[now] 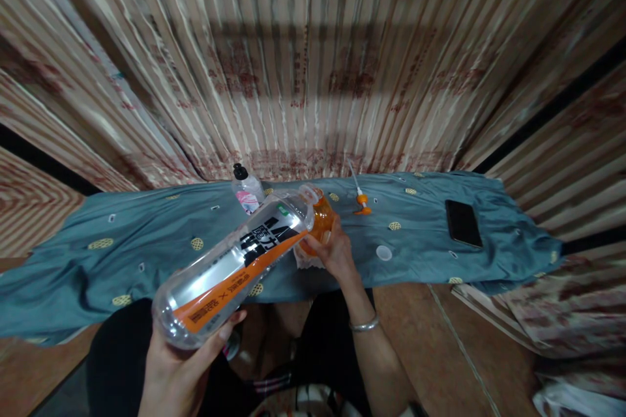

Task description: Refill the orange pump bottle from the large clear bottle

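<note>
A large clear plastic bottle with a silver, black and orange label lies tilted across my view, its mouth up and to the right. My left hand is wrapped round its base. The mouth is held at the top of a smaller orange bottle; I cannot tell if the two touch. My right hand grips the orange bottle from the right. Under it lies something white like a tissue. An orange and white pump head with its tube rests on the cloth to the right.
A clear bottle with a black cap stands behind the large bottle. To the right are a small round white cap and a black phone. The green cloth covers a narrow table, with a striped curtain behind.
</note>
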The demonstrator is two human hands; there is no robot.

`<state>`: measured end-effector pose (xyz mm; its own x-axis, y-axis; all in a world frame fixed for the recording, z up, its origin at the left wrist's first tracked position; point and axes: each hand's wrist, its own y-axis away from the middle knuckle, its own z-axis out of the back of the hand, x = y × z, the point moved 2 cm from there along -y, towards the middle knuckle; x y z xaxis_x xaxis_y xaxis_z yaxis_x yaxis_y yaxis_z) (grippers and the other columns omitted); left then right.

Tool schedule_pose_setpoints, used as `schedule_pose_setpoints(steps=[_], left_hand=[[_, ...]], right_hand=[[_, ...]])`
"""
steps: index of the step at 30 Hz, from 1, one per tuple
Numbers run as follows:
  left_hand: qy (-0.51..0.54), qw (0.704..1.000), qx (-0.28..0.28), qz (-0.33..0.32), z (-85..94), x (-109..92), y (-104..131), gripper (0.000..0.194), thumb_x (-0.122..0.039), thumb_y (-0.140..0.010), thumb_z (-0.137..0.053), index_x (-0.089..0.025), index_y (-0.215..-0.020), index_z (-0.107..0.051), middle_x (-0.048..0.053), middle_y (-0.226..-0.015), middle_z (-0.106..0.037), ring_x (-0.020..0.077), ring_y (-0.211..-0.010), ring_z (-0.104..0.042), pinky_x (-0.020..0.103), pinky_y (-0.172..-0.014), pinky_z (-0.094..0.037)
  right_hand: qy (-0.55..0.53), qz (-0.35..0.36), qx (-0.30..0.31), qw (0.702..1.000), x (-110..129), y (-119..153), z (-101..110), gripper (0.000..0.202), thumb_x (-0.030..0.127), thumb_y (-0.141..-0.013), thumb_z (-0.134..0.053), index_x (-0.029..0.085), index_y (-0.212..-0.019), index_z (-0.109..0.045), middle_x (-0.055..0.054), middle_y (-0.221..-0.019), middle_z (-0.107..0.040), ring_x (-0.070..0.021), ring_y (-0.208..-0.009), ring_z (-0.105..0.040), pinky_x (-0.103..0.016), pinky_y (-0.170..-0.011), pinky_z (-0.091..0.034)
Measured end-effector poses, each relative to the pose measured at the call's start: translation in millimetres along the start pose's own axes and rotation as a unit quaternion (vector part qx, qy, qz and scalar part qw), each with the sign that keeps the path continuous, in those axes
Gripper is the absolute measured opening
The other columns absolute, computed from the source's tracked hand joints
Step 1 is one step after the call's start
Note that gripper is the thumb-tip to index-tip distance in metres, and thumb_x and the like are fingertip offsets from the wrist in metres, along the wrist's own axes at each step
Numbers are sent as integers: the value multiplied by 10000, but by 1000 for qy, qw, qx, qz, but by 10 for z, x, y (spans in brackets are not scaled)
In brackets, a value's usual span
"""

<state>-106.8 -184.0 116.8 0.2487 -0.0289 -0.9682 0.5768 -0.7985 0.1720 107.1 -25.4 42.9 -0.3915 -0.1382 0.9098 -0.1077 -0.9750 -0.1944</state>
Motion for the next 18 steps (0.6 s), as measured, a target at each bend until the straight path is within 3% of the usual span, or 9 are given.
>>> schedule_pose_setpoints(steps=[18], left_hand=[[3,1000,-1,-1,-17,-20,24,953,-276,-550,-998,-356,-1415,-606,2,-1183,-764,228,-916,-760,291,-752,-688]], right_hand=[[-7,-1,2,1000,-4,-7,-7,614,359,-773,-823,224,-1302,-540,-93,-1160,-785,-294,-1055,-775,-413,-914,-616]])
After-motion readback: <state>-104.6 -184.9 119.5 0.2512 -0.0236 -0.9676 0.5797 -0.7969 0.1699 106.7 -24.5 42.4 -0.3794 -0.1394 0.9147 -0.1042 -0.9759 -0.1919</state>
